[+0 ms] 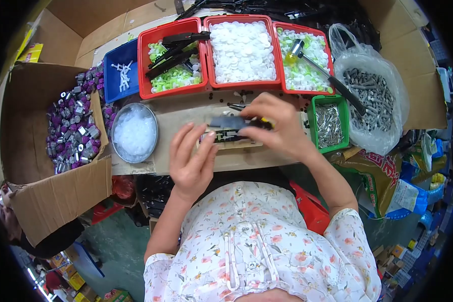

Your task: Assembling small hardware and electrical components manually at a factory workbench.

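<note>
My right hand [274,123] has thumb and fingers closed round a dark grey, flat elongated piece [228,122], blurred, with a black and yellow end showing beside the thumb. My left hand [190,158] is to the left of it, fingers apart and holding nothing that I can see. Between the hands, on the bench, a long black part [229,137] with small light-coloured bits along it lies partly beneath the held piece. Just beyond my right fingers lies a slim dark pointed tool [235,106], partly hidden.
Red bins [243,83] of white and green discs line the back; a hammer [327,73] lies across the right one. A blue tray [118,95], round bowl [135,133] and carton of purple-and-metal parts [55,191] stand left. A green bin [329,126] and bag of grey parts [370,93] stand right.
</note>
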`<state>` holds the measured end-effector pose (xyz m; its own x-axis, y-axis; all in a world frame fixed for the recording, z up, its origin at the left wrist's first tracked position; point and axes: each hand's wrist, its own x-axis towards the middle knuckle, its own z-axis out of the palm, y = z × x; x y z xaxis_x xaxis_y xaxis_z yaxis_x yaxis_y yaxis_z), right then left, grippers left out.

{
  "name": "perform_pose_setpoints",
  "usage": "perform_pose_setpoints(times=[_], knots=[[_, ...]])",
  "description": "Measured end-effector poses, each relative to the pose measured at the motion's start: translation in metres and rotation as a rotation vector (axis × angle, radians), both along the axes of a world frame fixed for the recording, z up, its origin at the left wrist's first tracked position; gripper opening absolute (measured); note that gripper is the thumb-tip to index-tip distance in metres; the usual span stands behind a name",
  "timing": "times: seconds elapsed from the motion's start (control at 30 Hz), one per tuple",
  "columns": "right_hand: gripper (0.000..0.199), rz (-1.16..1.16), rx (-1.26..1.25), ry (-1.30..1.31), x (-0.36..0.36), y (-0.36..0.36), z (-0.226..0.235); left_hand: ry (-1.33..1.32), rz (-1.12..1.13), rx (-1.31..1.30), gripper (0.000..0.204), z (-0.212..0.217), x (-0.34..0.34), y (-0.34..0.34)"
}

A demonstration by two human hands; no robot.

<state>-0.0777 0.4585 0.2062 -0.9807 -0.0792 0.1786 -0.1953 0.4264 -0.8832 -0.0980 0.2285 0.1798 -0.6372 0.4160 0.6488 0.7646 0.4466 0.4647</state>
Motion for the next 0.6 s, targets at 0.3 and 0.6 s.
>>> perform_pose_setpoints(times=[0.3,0.6], knots=[[0.033,-0.172,0.037,-0.188,0.022,0.019,0.011,-0.22,-0.04,-0.172,0.034,-0.008,0.004,0.02],[0.031,-0.077,0.029,-0.072,0.023,0.016,0.003,-0.209,-0.06,-0.214,0.03,-0.014,0.003,0.022]])
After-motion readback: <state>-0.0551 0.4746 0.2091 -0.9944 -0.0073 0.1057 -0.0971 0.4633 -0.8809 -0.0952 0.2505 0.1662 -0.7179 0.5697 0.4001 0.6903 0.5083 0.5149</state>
